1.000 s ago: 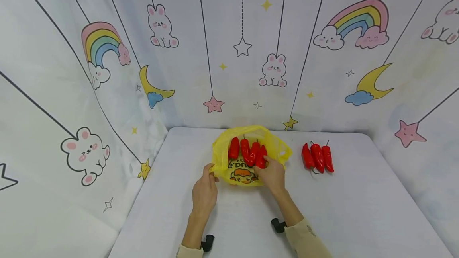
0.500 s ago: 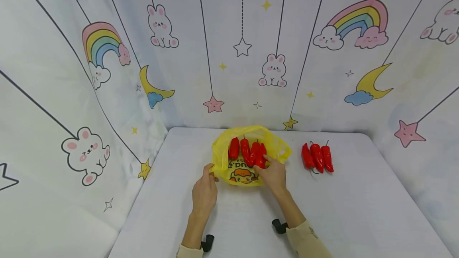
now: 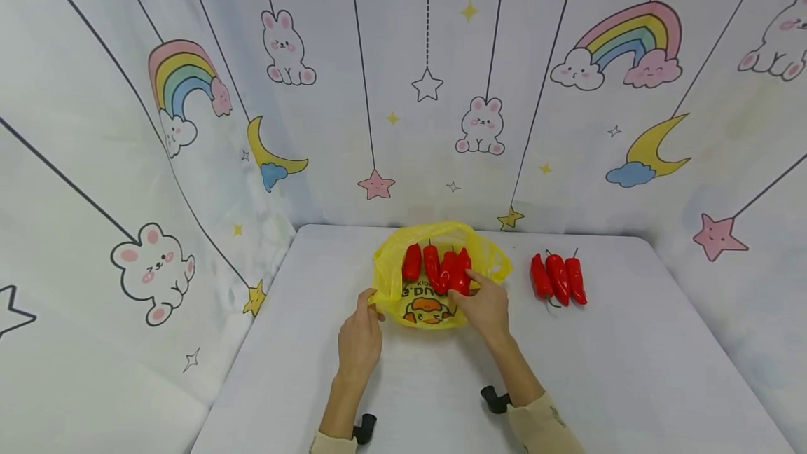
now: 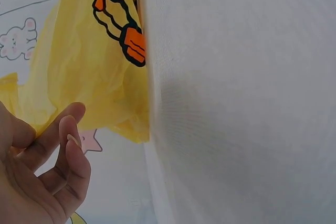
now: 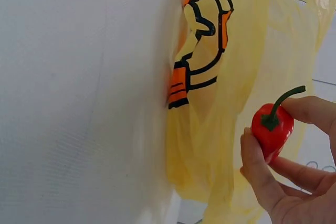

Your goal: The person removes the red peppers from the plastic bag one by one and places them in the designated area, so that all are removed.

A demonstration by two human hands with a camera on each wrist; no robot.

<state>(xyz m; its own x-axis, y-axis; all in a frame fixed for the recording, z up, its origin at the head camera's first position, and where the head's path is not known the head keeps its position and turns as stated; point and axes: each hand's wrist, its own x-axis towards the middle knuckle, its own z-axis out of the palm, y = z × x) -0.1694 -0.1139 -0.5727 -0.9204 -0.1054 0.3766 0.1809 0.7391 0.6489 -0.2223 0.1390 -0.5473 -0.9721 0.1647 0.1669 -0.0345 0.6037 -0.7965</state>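
Note:
A yellow plastic bag with a printed cartoon duck lies mouth-up on the table, several red peppers inside it. My left hand pinches the bag's left rim between thumb and forefinger, as the left wrist view shows, with its other fingers curled loosely. At the bag's right side my right hand holds a red chili pepper between thumb and fingers, its green stem pointing out. In the head view this pepper overlaps the bag's opening beside the other peppers.
Three more red peppers lie side by side on the white table, right of the bag. A white cloth backdrop with cartoon rabbits, stars and rainbows rises behind the table and at both sides.
My right hand has shifted slightly to the right, with the pepper still in its fingers. The left hand stays on the bag's rim.

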